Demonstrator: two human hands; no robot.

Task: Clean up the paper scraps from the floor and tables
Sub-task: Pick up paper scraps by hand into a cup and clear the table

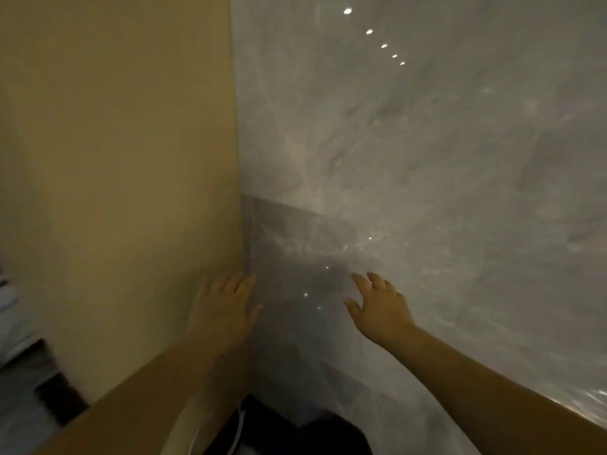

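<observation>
A tan, matte flat panel (115, 159) fills the left; beside it, glossy grey marbled floor (427, 142) reflects small white light spots (369, 31).

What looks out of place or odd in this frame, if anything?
No paper scraps show. Both hands, left hand and right hand, reach out open and hold nothing over a glossy grey marble floor beside a tan surface. The frame is motion-blurred.

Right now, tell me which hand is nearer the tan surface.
Left. The left hand overlaps the tan surface's right edge; the right hand is out over the grey floor, apart from it.
</observation>
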